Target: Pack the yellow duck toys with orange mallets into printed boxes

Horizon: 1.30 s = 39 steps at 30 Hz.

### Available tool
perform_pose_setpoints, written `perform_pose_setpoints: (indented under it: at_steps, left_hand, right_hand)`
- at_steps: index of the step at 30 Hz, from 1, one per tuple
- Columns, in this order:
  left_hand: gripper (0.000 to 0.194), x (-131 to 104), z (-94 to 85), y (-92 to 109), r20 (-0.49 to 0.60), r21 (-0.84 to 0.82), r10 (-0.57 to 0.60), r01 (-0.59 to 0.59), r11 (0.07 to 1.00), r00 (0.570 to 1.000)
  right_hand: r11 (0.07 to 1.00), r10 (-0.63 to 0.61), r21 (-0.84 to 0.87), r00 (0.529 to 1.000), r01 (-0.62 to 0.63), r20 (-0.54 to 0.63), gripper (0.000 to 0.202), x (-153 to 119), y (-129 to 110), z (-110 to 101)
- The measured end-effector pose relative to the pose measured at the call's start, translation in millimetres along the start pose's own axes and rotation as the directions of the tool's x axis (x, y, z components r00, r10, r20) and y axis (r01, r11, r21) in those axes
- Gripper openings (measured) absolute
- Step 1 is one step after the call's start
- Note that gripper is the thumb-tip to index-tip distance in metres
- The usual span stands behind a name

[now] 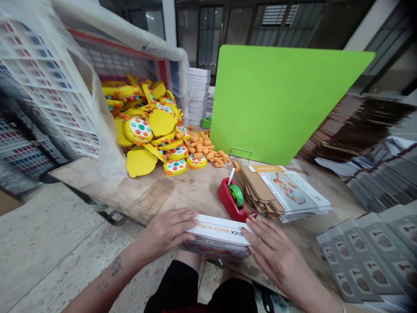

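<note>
A closed white box [221,230] printed "DUCK WHACK-A-MOLE" stands at the front edge of the table, between my two hands. My left hand [171,230] presses on its left end, fingers lying over the top edge. Over the right end lies my right hand [272,245], its fingers stretched along the top and side. Just behind the box is a red tape dispenser [228,200] with a green roll. Flat printed cartons [286,191] are stacked to the right of the dispenser.
Yellow duck toys [161,124] spill from a white crate [55,87] at the left. Orange pieces [200,145] lie beside them. A green board [273,100] stands behind. Packed boxes [365,252] stand at the right, with stacked cardboard [345,126] beyond.
</note>
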State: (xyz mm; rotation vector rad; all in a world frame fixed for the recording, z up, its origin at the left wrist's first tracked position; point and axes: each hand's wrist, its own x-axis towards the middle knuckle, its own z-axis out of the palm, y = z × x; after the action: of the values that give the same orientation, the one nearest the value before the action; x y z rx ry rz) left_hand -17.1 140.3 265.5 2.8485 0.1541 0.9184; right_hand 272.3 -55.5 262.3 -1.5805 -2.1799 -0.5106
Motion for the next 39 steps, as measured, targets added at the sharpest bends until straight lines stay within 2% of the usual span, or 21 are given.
perform_pose_setpoints:
  at_steps: [4, 9, 13, 16, 18, 19, 20, 21, 23, 24, 25, 26, 28, 32, 36, 39]
  left_hand:
    - [0.04, -11, 2.8, 0, 0.053, 0.155, 0.093, -0.101, 0.983, 0.994]
    - [0.042, -16, 5.0, 2, 0.076, 0.212, 0.099, -0.113, 0.971, 0.992]
    - [0.038, 3, 3.8, 9, 0.076, 0.168, 0.072, -0.084, 0.982, 0.995]
    - [0.039, 27, 4.6, 16, 0.22, 0.079, 0.074, -0.093, 0.993, 0.973]
    - [0.043, 37, 6.7, 18, 0.314, 0.02, 0.086, -0.098, 0.995, 0.945]
    - [0.045, 39, 7.7, 18, 0.339, 0.008, 0.071, -0.078, 0.997, 0.938]
    - [0.047, 39, 8.5, 18, 0.348, 0.015, 0.033, -0.041, 0.999, 0.937]
    - [0.047, 38, 8.9, 18, 0.344, 0.038, -0.021, 0.008, 0.999, 0.939]
    - [0.047, 36, 7.9, 19, 0.326, 0.1, -0.143, 0.116, 0.988, 0.935]
    - [0.048, 35, 6.7, 21, 0.32, 0.12, -0.19, 0.159, 0.98, 0.928]
    - [0.048, 36, 5.1, 23, 0.321, 0.128, -0.226, 0.194, 0.973, 0.92]
    - [0.047, 38, 3.5, 26, 0.33, 0.125, -0.253, 0.224, 0.967, 0.909]
    - [0.041, 44, 0.9, 30, 0.346, 0.103, -0.301, 0.283, 0.954, 0.889]
    - [0.037, 50, 1.1, 32, 0.339, 0.057, -0.368, 0.372, 0.927, 0.866]
    - [0.037, 46, 4.7, 30, 0.317, 0.054, -0.376, 0.38, 0.924, 0.871]
    - [0.037, 44, 6.4, 30, 0.302, 0.051, -0.373, 0.376, 0.925, 0.877]
  right_hand:
    - [0.998, -0.016, -0.068, 1.0, 0.016, 0.0, 0.046, -8, -5, 10]
    - [0.992, 0.031, -0.119, 0.985, -0.052, -0.173, 0.057, -27, -14, 38]
    - [0.995, 0.051, -0.076, 0.973, -0.07, -0.227, 0.061, -30, -19, 46]
    - [0.997, 0.077, 0.019, 0.975, -0.074, -0.209, 0.056, -24, -20, 38]
    - [0.973, 0.189, 0.169, 0.962, -0.157, -0.195, 0.05, -25, -17, 32]
    - [0.937, 0.286, 0.263, 0.939, -0.232, -0.191, 0.045, -27, -14, 32]
    - [0.872, 0.414, 0.362, 0.892, -0.33, -0.183, 0.038, -30, -8, 33]
    - [0.78, 0.551, 0.452, 0.818, -0.433, -0.167, 0.031, -33, -1, 37]
    - [0.57, 0.766, 0.571, 0.633, -0.59, -0.111, 0.03, -39, 17, 50]
    - [0.486, 0.825, 0.6, 0.56, -0.636, -0.075, 0.035, -40, 27, 59]
    - [0.427, 0.856, 0.614, 0.515, -0.664, -0.037, 0.041, -40, 37, 68]
    - [0.393, 0.866, 0.621, 0.5, -0.679, -0.002, 0.046, -38, 47, 78]
    - [0.351, 0.861, 0.631, 0.503, -0.692, 0.073, 0.05, -30, 62, 95]
    - [0.284, 0.829, 0.633, 0.516, -0.72, 0.215, 0.042, -8, 78, 115]
    - [0.195, 0.805, 0.664, 0.504, -0.722, 0.312, 0.04, 7, 84, 115]
    - [0.132, 0.828, 0.706, 0.469, -0.695, 0.307, 0.042, 5, 78, 103]
